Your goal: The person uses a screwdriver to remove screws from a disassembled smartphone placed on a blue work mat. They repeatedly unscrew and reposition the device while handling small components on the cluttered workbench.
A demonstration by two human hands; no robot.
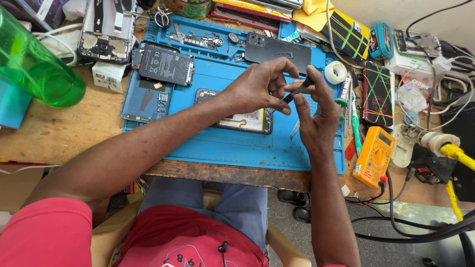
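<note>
**Hand and tool position over the repair mat**

Both hands are raised above the blue repair mat [222, 143]. A thin dark tool [297, 90], apparently tweezers or a similar slender implement, runs diagonally between them. The left hand [257, 89] pinches its lower end between thumb and curled fingers. The right hand [314, 116] closes thumb and forefinger on its upper end, the remaining fingers loosely extended.

Directly beneath the hands, on the mat, lies an opened smartphone [242, 121] with exposed interior; the hands do not touch it. A second disassembled phone with battery [166, 64] lies at the mat's upper left. A yellow multimeter [374, 154] rests off the mat's right edge, beside a white tape roll [335, 72].
</note>
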